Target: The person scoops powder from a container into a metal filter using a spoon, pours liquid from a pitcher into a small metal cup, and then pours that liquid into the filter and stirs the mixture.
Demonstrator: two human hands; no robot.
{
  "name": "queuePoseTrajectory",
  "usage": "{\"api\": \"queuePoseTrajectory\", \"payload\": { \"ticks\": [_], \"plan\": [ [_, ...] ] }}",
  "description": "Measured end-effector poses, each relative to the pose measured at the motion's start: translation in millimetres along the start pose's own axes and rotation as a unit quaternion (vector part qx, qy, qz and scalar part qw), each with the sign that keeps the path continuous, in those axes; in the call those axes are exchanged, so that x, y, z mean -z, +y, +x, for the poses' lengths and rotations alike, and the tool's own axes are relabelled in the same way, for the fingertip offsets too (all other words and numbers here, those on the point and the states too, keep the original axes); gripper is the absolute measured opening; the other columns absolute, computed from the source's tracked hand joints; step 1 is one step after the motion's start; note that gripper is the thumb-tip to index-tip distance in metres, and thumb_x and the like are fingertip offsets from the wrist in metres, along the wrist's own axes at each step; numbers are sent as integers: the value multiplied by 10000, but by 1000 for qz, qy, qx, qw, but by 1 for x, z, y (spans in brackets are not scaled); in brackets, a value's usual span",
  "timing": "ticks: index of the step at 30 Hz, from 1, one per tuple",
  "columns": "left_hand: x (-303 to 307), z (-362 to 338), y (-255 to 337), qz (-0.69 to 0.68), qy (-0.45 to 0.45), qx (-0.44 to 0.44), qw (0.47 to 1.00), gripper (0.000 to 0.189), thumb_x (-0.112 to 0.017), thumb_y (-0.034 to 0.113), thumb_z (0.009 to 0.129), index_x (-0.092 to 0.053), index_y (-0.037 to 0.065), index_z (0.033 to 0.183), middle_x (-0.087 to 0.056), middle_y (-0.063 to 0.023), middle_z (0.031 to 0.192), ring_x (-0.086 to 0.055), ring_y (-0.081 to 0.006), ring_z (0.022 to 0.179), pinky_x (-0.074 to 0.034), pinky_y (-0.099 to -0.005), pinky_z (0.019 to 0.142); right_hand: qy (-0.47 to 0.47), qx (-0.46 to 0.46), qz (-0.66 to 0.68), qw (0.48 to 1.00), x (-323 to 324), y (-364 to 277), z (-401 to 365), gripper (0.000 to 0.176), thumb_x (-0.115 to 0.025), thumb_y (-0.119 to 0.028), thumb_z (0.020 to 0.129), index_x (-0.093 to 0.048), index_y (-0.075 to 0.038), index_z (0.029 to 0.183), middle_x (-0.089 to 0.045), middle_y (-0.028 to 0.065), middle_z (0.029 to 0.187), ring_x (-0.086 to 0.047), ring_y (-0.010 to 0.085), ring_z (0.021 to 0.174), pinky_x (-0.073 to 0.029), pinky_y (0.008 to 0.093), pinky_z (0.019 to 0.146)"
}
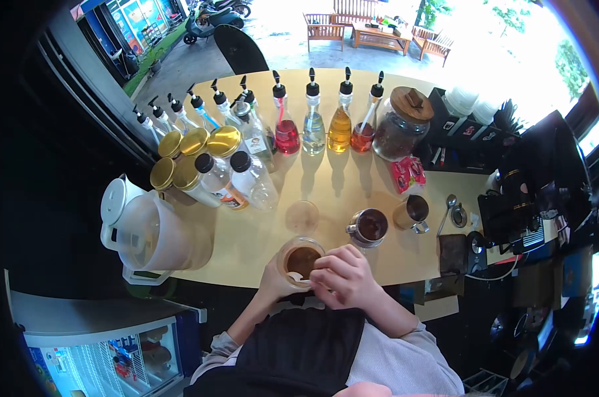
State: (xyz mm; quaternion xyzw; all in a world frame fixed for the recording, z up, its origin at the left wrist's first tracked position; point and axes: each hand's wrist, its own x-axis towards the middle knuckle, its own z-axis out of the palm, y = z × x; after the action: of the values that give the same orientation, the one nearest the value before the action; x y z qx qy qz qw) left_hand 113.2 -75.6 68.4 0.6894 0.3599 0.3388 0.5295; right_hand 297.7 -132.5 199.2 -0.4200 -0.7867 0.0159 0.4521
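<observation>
My left hand (pixel 277 280) is wrapped round a clear glass jar (pixel 302 242) with brown powder (pixel 302 262) inside, held close to my body at the table's near edge. Over the jar's right rim, my right hand (pixel 342 274) is closed, its fingertips pinching what looks like a small white scoop (pixel 297 276) that dips into the jar; most of its handle is hidden by the fingers. To the right stands a glass mug (pixel 367 228) of dark liquid. Beyond it is a metal pitcher (pixel 412 213), also with something dark inside.
Syrup bottles (pixel 287 135) with black pumps line the far edge. Gold-lidded jars (pixel 195 141), plastic bottles (pixel 252 182) and a white pitcher (pixel 155 225) crowd the left. At right are a wooden-lidded jar (pixel 405 126), a pink packet (pixel 408 175), a spoon (pixel 447 213) and a black machine (pixel 511 205).
</observation>
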Motion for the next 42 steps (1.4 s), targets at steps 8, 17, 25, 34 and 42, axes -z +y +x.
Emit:
{"api": "queuePoseTrajectory", "payload": {
  "ticks": [8, 17, 25, 34, 42],
  "plan": [
    [38, -12, 8, -16, -14, -6, 1000, 809, -852, 226, 543, -497, 42, 1246, -597, -107, 1157, -592, -213, 1068, -471, -332, 921, -25, -37, 12, 999, -38, -10, 21, 99, -680, -146, 732, -629, -98, 803, -597, 27, 926, -567, 216, 870, -435, 344, 752],
    [73, -31, 3, 23, -43, 2, 999, 868, -890, 176, 514, -474, 26, 1261, -571, -108, 1186, -558, -214, 1105, -437, -336, 959, -40, -291, -136, 946, -161, 99, -27, 440, -696, -229, 730, -626, -157, 1159, -499, 189, 1271, -455, 378, 1161, -402, 430, 969],
    [91, -36, -5, 41, -59, -32, 997, 912, -897, 229, 495, -461, 12, 1266, -580, -150, 1153, -577, -264, 1087, -456, -356, 938, -44, -382, -26, 923, -147, 79, -16, 555, -684, -286, 733, -566, -186, 1265, -441, 173, 1350, -411, 367, 1226, -374, 412, 997],
    [92, -23, -4, -1, -98, -13, 995, 854, -884, 228, 507, -477, -4, 1221, -583, -175, 1135, -587, -281, 1068, -475, -362, 908, -88, -165, 185, 965, -65, -42, 48, 516, -714, -213, 686, -632, -217, 1196, -468, 132, 1335, -447, 323, 1180, -377, 421, 1000],
    [86, -4, -29, 2, -121, -60, 991, 845, -875, 277, 484, -491, -2, 1184, -595, -174, 1117, -595, -285, 1053, -484, -369, 886, -146, -126, 16, 981, -67, -53, 49, 574, -776, -267, 616, -640, -299, 1173, -481, 104, 1321, -461, 337, 1121, -410, 449, 971]
  ]
}}
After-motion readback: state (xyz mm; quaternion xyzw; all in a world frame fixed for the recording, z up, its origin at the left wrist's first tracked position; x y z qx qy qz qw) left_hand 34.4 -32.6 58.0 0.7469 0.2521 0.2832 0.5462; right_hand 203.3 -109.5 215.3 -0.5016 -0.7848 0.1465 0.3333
